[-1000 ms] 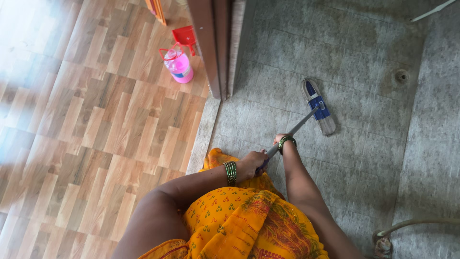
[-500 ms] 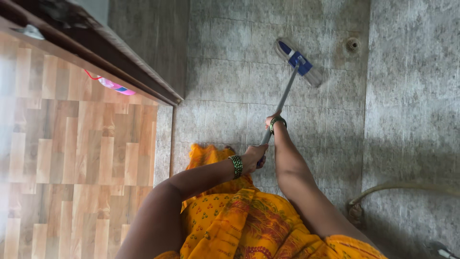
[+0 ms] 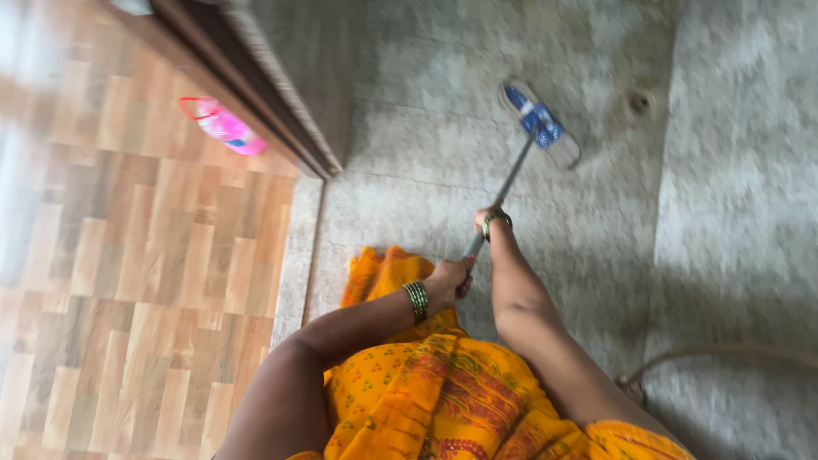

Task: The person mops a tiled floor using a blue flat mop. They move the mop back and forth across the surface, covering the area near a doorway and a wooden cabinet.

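Both hands grip the mop [image 3: 518,162] pole: the left hand [image 3: 447,284] closes on its lower end, the right hand [image 3: 487,221] further up, nearer the head. The pole runs away from the body toward the flat blue-and-white head on the grey tiled floor [image 3: 588,247] (blurred), near a drain [image 3: 639,102]. A pink bottle [image 3: 223,126] stands on wood-look flooring beyond the door [image 3: 256,94].

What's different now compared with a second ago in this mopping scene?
The flat mop head has been pushed away from the person, out to arm's length, close to the floor drain. Nothing was let go or picked up: the left hand and the right hand still grip the mop handle. The pink bottle stays beside the door.
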